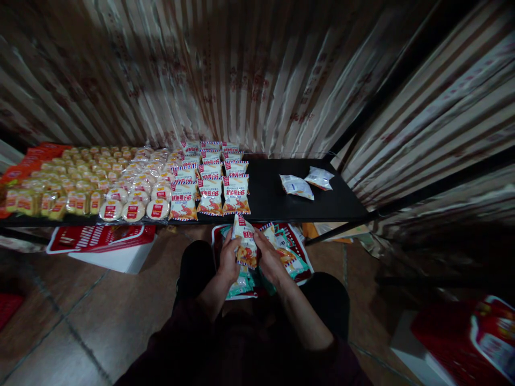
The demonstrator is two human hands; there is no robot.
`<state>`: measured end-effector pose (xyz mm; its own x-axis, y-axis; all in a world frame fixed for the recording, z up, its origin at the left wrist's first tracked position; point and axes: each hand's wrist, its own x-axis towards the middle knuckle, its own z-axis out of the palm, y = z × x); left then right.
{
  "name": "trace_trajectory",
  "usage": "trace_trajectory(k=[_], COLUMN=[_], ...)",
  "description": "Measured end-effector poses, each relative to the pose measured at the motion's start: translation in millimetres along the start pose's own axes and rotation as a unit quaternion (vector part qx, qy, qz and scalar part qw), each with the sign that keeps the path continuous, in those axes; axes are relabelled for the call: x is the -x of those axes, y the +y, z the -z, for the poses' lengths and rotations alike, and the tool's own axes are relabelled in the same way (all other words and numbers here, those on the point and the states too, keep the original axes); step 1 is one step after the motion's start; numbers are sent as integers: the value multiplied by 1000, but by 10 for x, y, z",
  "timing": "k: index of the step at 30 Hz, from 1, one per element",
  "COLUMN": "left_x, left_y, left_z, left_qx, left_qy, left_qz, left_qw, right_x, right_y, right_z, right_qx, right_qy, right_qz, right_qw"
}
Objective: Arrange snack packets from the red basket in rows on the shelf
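Note:
Between my two hands is a small snack bag (245,244), white with red lettering and striped ends, its printed front turned up. My left hand (228,258) grips its left edge, and my right hand (269,256) grips the right edge. Under the hands, a red and white box (308,262) on the floor holds more bags, some green. Just beyond, on the black shelf (265,201), several matching snack bags (210,195) stand in rows. Two bags (296,186) lie loose further right on the shelf, pale side up.
Left of the rows are round wrapped cakes (132,210), small yellow packs (76,201) and orange packets (34,161). A red and white carton (116,249) sits below the shelf. Striped curtains (249,80) hang behind. A dark metal frame (426,187) runs along the right, with a red box (446,332) below.

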<state>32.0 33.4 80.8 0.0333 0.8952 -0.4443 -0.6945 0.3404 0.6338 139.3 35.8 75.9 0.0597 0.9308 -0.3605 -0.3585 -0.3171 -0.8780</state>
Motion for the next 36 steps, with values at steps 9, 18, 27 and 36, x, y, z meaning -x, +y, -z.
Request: trace_trajectory(k=[9,18,27,36], left_x=[-2,3,26,7], left_y=[87,73,159,199], left_z=[34,70,117,159], left_qx=[-8,-98,-90,-96], left_qy=[-39,-104,-124,-131], left_qz=[8,-31,-16,-41], left_qw=[999,989,988,986], right_x=[47,-30,79,39], right_y=[-73,-87,-330,-181], right_z=[-129,-110,-105,-29], right_qx=[-18,-3,16,75], right_qy=[39,85,9,-51], right_qz=[50,95,15,51], right_qw=[998,992,1000,995])
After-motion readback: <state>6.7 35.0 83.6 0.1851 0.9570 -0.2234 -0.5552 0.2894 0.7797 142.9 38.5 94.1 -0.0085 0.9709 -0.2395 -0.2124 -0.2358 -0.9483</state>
